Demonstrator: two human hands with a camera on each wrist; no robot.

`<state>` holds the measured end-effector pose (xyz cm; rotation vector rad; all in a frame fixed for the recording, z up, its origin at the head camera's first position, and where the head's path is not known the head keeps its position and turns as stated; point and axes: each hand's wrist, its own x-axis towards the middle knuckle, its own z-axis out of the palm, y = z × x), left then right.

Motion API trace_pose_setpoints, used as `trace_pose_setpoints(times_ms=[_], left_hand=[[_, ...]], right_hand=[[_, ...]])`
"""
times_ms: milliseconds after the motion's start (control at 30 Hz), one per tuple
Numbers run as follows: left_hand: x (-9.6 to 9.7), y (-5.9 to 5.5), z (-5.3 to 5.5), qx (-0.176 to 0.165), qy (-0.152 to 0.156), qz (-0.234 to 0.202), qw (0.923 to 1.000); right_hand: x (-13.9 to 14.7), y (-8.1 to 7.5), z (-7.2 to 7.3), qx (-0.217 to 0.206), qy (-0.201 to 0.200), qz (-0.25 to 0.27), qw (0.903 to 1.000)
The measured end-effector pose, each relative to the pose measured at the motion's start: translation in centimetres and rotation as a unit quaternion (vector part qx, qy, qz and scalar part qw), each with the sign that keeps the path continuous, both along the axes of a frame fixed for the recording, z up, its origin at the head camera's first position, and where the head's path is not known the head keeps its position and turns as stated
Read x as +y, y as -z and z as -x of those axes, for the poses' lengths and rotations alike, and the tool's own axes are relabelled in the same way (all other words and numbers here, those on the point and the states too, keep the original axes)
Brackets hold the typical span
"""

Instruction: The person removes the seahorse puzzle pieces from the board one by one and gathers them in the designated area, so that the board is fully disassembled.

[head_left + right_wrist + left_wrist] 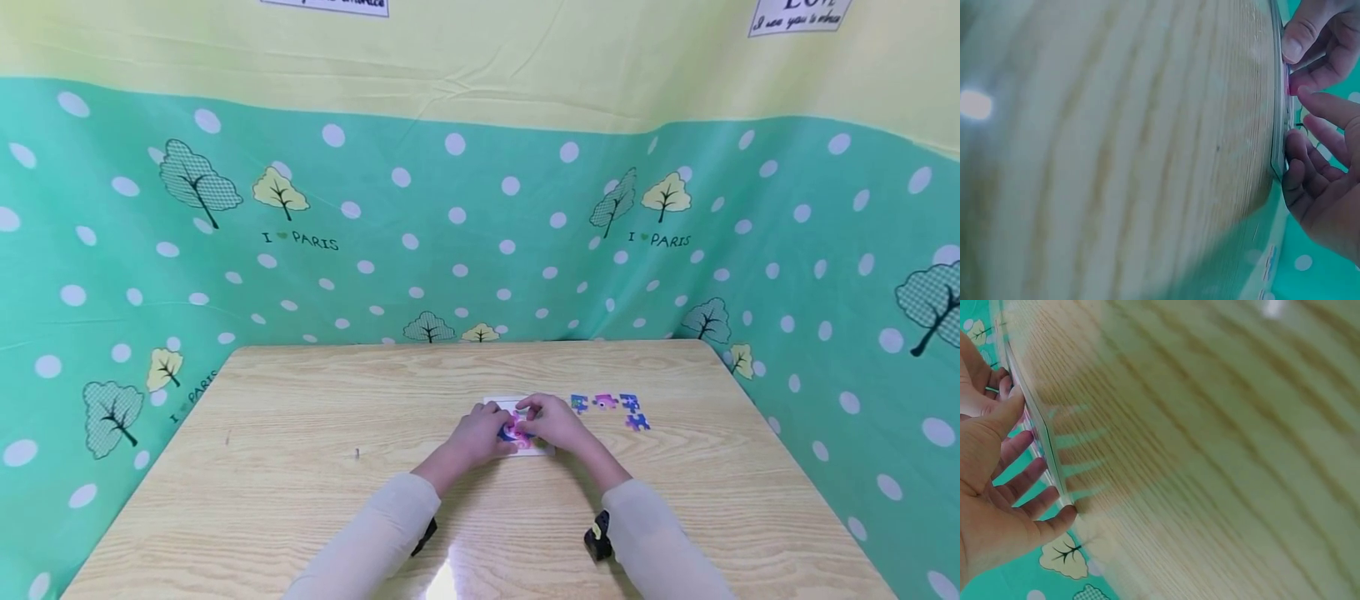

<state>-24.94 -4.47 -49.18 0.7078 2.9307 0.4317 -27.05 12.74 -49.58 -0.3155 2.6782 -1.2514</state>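
Note:
A small jigsaw board (534, 451) with a white border and a pink and blue picture lies on the table under both hands. My left hand (480, 435) rests over its left part; in the left wrist view its spread fingers (1041, 467) reach the board's edge. From the other side, my right hand (558, 423) bends over the picture with its thumb at the pink part. The right wrist view has the right hand's other fingers (1300, 150) loosely bent at the board, apart from the thumb. The hands cover much of the picture.
Several loose jigsaw pieces lie right of the board, among them a pink one (604, 402) and a blue one (637, 422). The wooden table (300, 400) meets a green dotted cloth (420, 192) at its back and sides. A tiny bit (357, 453) lies to the left.

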Motion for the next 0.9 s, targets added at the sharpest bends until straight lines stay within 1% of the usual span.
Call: trace_pose_setpoints(times_ms=[133, 300, 467, 633, 700, 800, 900], left_hand=[[0.06, -0.14, -0.07, -0.004, -0.002, -0.003, 1.0000], [0.06, -0.16, -0.05, -0.008, 0.000, -0.008, 0.9999], [-0.14, -0.30, -0.02, -0.004, 0.003, -0.013, 0.9999], [-0.32, -0.32, 0.10, -0.003, 0.009, -0.012, 0.9999], [-0.36, -0.16, 0.19, -0.003, 0.011, -0.011, 0.9999], [-0.51, 0.02, 0.31, -0.008, 0.010, -0.017, 0.9998], [-0.71, -0.03, 0.36, -0.014, 0.011, -0.026, 0.9995]], right_hand=[[-0.01, 0.24, 0.33, -0.006, -0.012, -0.008, 0.9999], [-0.20, 0.54, 0.75, -0.010, -0.024, -0.033, 0.9991], [-0.39, 0.37, 0.84, -0.004, -0.033, -0.044, 0.9985], [-0.48, 0.09, 0.66, -0.004, -0.036, -0.049, 0.9982], [-0.51, 0.02, 0.60, -0.006, -0.035, -0.049, 0.9981], [-0.54, 0.00, 0.53, -0.010, -0.032, -0.051, 0.9982], [-0.56, 0.01, 0.53, -0.013, -0.026, -0.051, 0.9983]])
